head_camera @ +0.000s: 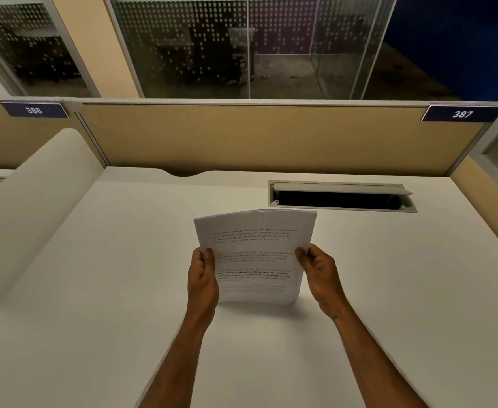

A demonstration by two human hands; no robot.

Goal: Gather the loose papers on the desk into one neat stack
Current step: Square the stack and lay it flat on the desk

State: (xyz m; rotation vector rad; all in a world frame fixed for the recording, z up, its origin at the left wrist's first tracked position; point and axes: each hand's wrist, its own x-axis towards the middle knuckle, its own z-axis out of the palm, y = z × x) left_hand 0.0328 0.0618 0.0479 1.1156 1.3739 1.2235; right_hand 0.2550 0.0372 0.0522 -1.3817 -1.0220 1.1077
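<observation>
A stack of white printed papers (253,257) stands upright in the middle of the white desk (94,290), its bottom edge resting on or just above the surface. My left hand (203,278) grips the stack's left edge, thumb on the front page. My right hand (318,269) grips the right edge the same way. The sheets look aligned, slightly bowed at the top. No other loose sheets show on the desk.
An open cable tray slot (341,197) is cut into the desk just behind the papers. A tan partition (256,136) closes the back, with number plates 386 (33,110) and 387 (462,114). A white curved divider (36,207) bounds the left side.
</observation>
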